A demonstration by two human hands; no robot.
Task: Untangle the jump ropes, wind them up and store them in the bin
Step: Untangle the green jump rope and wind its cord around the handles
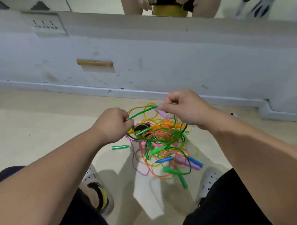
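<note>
Curling the fingers (125,117) of the left hand (112,126) into a tight fist round the left end of a short stretch of green rope (140,113). Pinching the right end of that stretch between thumb and bent forefinger of the right hand (183,108), with the other fingers folded in. Holding the stretch almost taut, rising slightly toward the right, above the far side of the heap. Hovering with both hands off the floor and apart from each other.

Seeming to let more green cord hang from under the right hand into the tangled jump ropes (164,143), which are lying on the pale floor (40,128) between the feet and the wall: yellow, orange, pink, purple and green cords looping through one another. Showing two blue handles (165,159) at the near right of the heap, a green handle (182,180) at its near edge, another green handle (120,147) lying just left of it, and a purple handle (162,113) at the far side.

Sitting with knees spread, in dark shorts, planting white perforated clogs (210,180) on either side of the heap.

Facing a scuffed grey-white wall (175,61) running across the far side, bearing a small wooden block (95,62) and, far left, a socket plate (45,24).
</note>
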